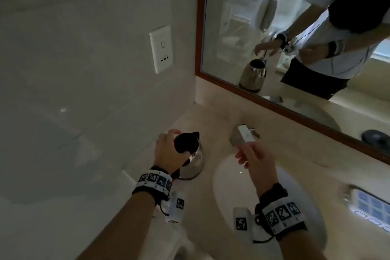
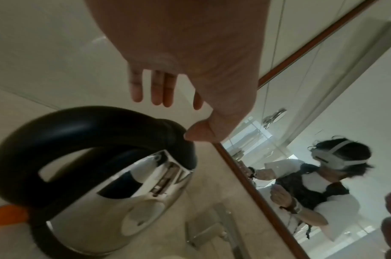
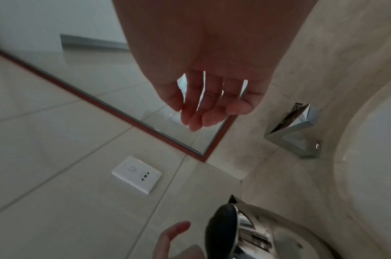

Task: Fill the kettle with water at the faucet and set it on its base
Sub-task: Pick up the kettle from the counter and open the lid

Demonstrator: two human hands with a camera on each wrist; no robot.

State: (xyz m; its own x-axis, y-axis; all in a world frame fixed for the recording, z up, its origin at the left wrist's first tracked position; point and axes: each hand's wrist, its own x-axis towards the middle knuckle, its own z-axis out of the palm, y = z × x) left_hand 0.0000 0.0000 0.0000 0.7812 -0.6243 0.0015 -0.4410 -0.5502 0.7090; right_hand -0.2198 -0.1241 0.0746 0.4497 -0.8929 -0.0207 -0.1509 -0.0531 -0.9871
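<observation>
Two hands beside kettle

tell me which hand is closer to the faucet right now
Right. The right hand hovers open just in front of the faucet over the sink; the left hand is off to the side at the kettle.

Kettle base hidden beneath it, blue-patterned item blurred, cut off at right edge

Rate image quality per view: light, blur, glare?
Head view: dim, soft, mirror brighter than the counter, right edge smeared. Left wrist: kettle handle motion-blurred, chrome body throwing reflections. Right wrist: right hand backlit and dark, faucet sharp-ish.
</observation>
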